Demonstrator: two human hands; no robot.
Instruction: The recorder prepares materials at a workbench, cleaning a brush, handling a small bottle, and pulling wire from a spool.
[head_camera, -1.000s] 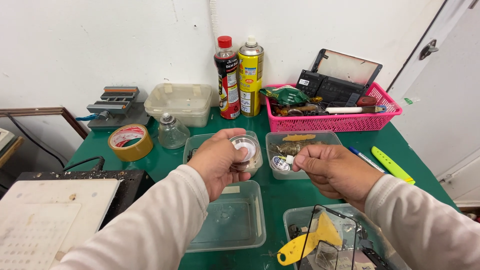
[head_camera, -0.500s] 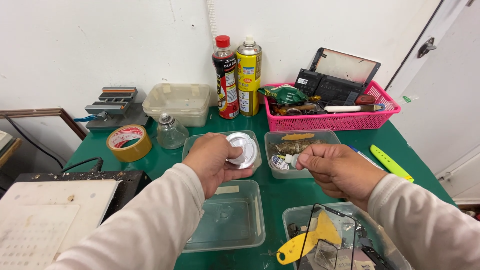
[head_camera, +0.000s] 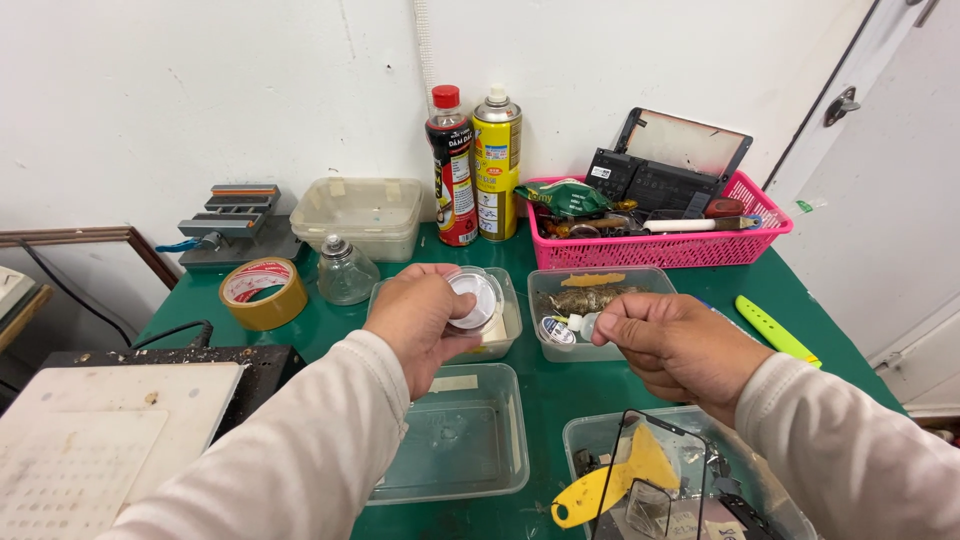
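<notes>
Since earlier, both my hands sit nearer: left hand (head_camera: 425, 325) grips the small round clear-plastic container (head_camera: 473, 299), probably light and slick, by its rim; right hand (head_camera: 672, 345) pinches something tiny.

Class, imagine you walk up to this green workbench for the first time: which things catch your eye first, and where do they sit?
The two hands meet mid-table: the left hand holds up a small round white container, while the right hand pinches something too small to tell. Behind them against the wall stand a red-capped can and a yellow can, beside a bright pink basket of tools at back right.
</notes>
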